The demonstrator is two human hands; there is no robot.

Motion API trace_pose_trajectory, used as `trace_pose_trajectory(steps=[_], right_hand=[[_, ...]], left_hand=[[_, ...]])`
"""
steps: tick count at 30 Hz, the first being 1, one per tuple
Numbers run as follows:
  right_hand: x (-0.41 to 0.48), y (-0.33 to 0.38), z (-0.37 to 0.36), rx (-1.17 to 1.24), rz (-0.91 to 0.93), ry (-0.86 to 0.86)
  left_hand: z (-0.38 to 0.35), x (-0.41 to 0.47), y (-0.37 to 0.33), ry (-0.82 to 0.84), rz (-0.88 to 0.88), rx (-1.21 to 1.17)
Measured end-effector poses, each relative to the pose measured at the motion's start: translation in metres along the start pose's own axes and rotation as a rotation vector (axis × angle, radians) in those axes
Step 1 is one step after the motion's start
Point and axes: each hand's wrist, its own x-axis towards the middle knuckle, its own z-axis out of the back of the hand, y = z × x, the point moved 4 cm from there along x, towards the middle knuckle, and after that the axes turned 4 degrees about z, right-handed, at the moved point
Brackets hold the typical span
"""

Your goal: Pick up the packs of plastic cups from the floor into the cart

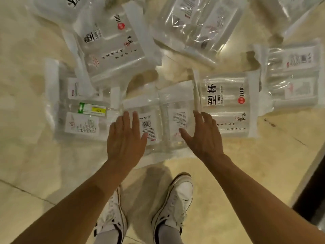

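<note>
Several clear packs of plastic cups lie scattered on the beige tiled floor. The nearest pack (163, 118) lies flat just ahead of my feet, its white barcode label facing up. My left hand (125, 138) hovers over that pack's left edge, fingers straight and spread. My right hand (204, 136) reaches over its right edge, fingers extended and thumb out. Neither hand grips anything. Another pack (228, 106) with large black characters lies to the right, and one with a green and yellow sticker (79, 115) lies to the left. No cart is in view.
More packs (112, 43) (198, 25) (295, 76) lie piled further ahead. My white sneakers (174, 205) stand on the floor below the nearest pack. A dark strip (314, 187) runs along the right edge.
</note>
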Motion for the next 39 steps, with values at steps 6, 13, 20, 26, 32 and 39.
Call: trace_pose_trajectory(steps=[6, 13, 20, 26, 32, 39], right_hand=[[0.045, -0.024, -0.064, 0.293, -0.126, -0.032], [0.079, -0.049, -0.089, 0.574, -0.154, -0.02], [0.028, -0.026, -0.053, 0.652, -0.156, -0.058], [-0.063, 0.016, 0.047, 0.754, -0.205, -0.087], [-0.169, 0.085, 0.195, 0.818, -0.203, -0.137], [-0.26, 0.164, 0.353, 0.874, -0.1, -0.103]], left_hand=[[-0.077, 0.027, 0.007, 0.094, 0.268, -0.507], [-0.101, 0.04, 0.021, 0.115, 0.388, -0.93], [-0.054, 0.008, 0.028, 0.183, 0.465, -1.154], [0.062, -0.049, 0.038, 0.211, 0.434, -1.282], [0.25, -0.123, 0.063, 0.246, 0.4, -1.402], [0.44, -0.21, 0.09, 0.11, 0.438, -1.424]])
